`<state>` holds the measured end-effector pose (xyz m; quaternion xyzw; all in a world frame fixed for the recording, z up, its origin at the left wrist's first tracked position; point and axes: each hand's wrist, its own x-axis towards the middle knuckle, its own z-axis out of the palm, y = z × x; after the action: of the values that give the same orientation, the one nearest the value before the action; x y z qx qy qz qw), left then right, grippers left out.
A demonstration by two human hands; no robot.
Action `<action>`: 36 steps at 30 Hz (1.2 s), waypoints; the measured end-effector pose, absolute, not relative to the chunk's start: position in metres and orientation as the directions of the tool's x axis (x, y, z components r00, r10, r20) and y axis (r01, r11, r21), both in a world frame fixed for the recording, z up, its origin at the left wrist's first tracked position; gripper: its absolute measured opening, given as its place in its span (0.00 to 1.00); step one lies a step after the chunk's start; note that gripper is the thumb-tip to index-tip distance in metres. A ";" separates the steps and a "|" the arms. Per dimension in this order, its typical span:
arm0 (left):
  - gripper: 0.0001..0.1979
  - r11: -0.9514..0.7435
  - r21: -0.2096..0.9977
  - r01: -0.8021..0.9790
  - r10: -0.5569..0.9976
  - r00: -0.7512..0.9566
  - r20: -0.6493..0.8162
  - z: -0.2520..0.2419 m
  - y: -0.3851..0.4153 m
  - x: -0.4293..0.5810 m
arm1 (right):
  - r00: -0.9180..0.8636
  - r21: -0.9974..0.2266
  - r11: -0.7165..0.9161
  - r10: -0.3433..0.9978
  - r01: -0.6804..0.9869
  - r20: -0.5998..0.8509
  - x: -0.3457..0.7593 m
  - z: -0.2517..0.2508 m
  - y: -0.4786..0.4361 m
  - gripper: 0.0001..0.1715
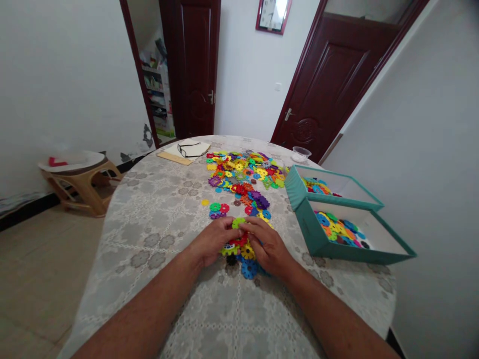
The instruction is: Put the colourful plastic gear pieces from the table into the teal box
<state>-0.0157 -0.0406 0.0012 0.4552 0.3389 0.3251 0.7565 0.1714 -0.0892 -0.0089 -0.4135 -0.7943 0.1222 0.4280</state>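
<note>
My left hand [216, 240] and my right hand [270, 248] meet over the near middle of the table. Between their fingertips is a lime-green notched disc [238, 223], pinched from both sides. Red pieces show just under the fingers, partly hidden by them. Below the hands lie a yellow gear-shaped piece [247, 252], a blue flower-shaped piece [249, 269] and a black disc [231, 260]. Whether these join the held disc I cannot tell. Beyond my fingers lie a green disc [215, 206] and a pinkish-red disc [224, 208].
A large heap of coloured plastic discs [243, 169] spreads across the table's far middle. To the right, a teal box [318, 234] with two sections holds more discs. Glasses [190, 149] rest on papers at far left; a clear plastic tub [301, 153] stands at far right.
</note>
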 end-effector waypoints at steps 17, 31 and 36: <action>0.15 0.397 0.907 -0.141 0.825 0.487 -0.285 0.005 -0.038 -0.017 | 0.176 -0.733 0.342 0.830 0.587 0.529 0.191 0.006 -0.087 0.15; 0.09 0.512 0.805 -0.301 0.830 0.413 -0.374 0.005 -0.036 -0.016 | 0.252 -0.180 -0.192 0.475 0.965 0.843 0.336 0.040 -0.085 0.24; 0.14 0.586 0.756 -0.292 0.789 0.419 -0.450 0.006 -0.035 -0.015 | 0.041 -0.144 0.147 0.548 0.979 0.836 0.279 0.043 -0.088 0.17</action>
<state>-0.0152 -0.0352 0.0058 0.2987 0.4156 0.3430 0.7877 0.2793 -0.0879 0.0429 -0.5967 -0.6395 -0.2655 0.4056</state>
